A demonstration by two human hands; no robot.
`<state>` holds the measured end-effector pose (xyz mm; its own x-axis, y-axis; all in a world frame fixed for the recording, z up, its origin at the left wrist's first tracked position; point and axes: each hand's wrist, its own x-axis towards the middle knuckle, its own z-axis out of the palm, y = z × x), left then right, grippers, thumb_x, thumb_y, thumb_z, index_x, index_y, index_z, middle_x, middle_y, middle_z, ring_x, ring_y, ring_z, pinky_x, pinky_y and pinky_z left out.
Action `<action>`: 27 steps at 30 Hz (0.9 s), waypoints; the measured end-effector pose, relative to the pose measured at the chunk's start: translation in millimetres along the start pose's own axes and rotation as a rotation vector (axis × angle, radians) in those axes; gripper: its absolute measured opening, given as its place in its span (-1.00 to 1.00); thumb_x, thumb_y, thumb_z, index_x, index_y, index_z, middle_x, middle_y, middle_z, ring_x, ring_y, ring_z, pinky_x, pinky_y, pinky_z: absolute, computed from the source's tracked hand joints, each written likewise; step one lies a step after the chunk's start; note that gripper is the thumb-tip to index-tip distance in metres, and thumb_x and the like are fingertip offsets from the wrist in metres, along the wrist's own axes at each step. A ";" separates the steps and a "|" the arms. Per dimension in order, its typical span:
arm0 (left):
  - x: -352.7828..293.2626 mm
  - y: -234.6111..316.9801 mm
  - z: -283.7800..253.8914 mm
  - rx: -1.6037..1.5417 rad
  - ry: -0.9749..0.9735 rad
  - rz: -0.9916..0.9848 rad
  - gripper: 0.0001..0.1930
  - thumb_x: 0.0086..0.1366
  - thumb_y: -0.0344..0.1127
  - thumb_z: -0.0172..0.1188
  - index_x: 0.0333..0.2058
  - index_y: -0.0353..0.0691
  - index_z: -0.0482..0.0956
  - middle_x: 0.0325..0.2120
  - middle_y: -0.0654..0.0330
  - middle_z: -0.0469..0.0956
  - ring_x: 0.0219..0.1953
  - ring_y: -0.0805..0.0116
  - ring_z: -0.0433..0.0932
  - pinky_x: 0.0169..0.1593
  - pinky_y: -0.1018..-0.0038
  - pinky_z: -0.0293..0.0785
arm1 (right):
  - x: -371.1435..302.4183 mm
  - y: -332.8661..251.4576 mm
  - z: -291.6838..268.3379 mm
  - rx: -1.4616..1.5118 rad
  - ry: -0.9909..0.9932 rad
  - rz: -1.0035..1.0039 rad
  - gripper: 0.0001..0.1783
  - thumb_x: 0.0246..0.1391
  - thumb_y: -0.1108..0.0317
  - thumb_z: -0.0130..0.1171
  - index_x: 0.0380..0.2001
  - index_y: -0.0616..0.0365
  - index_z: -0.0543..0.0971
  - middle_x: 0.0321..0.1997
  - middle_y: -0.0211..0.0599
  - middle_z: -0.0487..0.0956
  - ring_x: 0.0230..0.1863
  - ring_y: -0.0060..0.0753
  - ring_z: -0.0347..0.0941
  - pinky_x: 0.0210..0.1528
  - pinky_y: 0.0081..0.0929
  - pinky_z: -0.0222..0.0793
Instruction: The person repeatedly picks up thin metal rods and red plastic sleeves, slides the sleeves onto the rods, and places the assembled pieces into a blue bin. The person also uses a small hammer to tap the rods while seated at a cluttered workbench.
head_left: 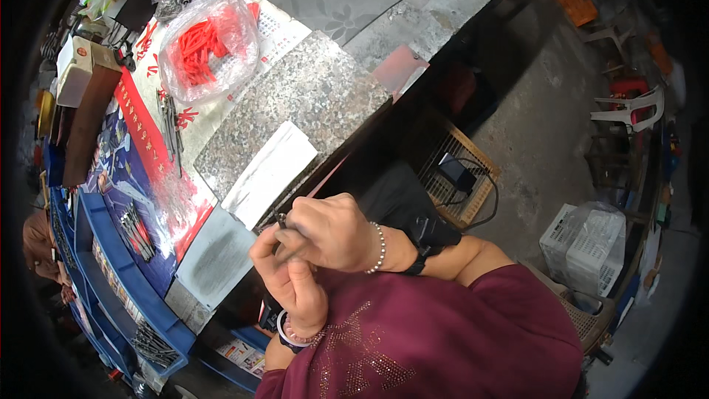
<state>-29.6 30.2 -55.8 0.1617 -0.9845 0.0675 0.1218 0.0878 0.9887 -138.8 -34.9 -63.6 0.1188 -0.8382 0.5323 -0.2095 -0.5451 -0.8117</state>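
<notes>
My right hand, with a silver beaded bracelet at its wrist, is closed just above my left hand. Both sets of fingers grip a slim dark metal piece, whose end pokes out at the knuckles; most of it is hidden, so its kind is unclear. The hands meet in front of my maroon top, by the table's near edge. Just beyond them a folded white paper lies on a speckled stone slab.
A clear plastic bag of red strips sits farther back, with thin metal rods near it. Blue trays holding dark rods line the left. At right are a yellow crate and a wrapped white box.
</notes>
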 end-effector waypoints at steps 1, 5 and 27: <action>1.4 2.0 0.3 -0.063 -0.026 -0.046 -0.61 0.39 -0.43 -0.09 0.16 -0.32 0.15 -0.43 0.25 0.43 -0.47 0.61 0.31 -0.36 0.69 0.20 | 1.3 -2.2 1.2 0.036 0.006 0.043 -0.74 0.05 0.35 0.26 -0.58 0.17 0.40 -0.65 -0.27 0.37 -0.69 -0.23 0.39 -0.66 -0.47 0.26; 8.0 13.7 -0.4 -0.180 -0.062 -0.225 -0.59 0.41 -0.36 -0.04 0.19 -0.18 0.18 -0.64 0.39 0.26 -0.67 0.63 0.15 -0.58 0.68 0.02 | 6.1 -8.7 -10.8 0.732 -0.105 0.542 -0.86 0.20 0.42 0.16 -0.42 0.24 0.51 -0.56 -0.56 0.42 -0.51 -0.80 0.28 -0.51 -0.65 0.25; -1.4 15.1 -24.1 -0.076 -0.161 -0.073 -0.67 0.45 -0.45 -0.10 0.14 -0.36 0.27 -0.50 0.35 0.40 -0.53 0.66 0.30 -0.43 0.70 0.26 | -1.7 -30.8 7.3 -0.130 -0.129 0.038 -0.87 0.12 0.44 0.14 -0.32 0.27 0.46 -0.43 -0.14 0.48 -0.57 -0.10 0.49 -0.56 -0.39 0.37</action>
<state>-4.4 36.5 -44.2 -0.0087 -0.9997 0.0230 0.2019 0.0208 0.9792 -125.4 -16.7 -41.3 0.2300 -0.8575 0.4603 -0.3386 -0.5139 -0.7882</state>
